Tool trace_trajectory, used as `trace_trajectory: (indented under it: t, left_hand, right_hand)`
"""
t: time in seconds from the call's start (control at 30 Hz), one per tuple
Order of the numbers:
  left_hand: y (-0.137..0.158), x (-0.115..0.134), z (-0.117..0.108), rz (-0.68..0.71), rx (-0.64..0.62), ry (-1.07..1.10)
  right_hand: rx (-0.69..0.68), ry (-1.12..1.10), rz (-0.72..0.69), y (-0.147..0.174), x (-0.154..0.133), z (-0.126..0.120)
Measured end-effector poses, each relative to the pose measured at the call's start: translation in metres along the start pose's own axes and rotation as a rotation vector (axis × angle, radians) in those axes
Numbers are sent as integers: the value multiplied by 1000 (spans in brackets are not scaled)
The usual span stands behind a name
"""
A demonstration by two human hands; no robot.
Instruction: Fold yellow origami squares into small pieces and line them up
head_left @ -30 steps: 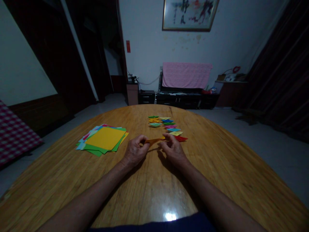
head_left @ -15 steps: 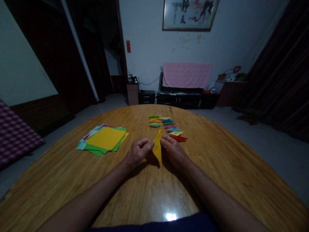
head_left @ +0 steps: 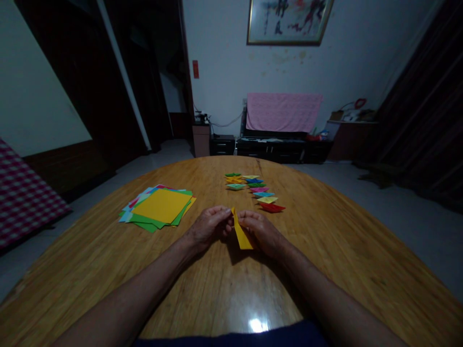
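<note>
A piece of folded yellow paper [head_left: 243,237] is held up between both hands, a little above the wooden table. My left hand [head_left: 211,223] pinches its upper end between thumb and fingers. My right hand [head_left: 261,231] grips the paper along its right side, the fingertips partly hidden behind it. Just beyond the right hand lies a red folded paper boat [head_left: 272,207], first in a row of several small paper boats in different colours.
A loose stack of coloured paper squares [head_left: 162,206], yellow on top, lies on the left of the round wooden table [head_left: 181,294]. A second short row of paper boats [head_left: 235,186] stands farther back. Beyond the table is a low black cabinet [head_left: 269,149].
The yellow paper has turned and come lower; its narrow end now points up to the left and its wide end down. My left hand has shifted its grip to the upper end.
</note>
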State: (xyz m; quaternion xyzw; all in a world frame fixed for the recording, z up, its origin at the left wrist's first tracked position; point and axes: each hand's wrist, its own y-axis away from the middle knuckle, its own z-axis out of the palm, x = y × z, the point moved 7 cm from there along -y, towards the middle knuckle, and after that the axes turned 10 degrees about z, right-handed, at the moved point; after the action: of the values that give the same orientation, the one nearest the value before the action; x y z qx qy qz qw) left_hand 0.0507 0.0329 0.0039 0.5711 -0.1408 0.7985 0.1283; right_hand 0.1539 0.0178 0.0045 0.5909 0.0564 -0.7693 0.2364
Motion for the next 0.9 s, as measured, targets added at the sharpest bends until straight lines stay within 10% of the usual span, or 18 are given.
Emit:
trace_trajectory:
  t: [0.9]
  left_hand:
    - [0,-6,-5,-27,-46,-43]
  right_hand:
    - [176,200,69,4,2,-9]
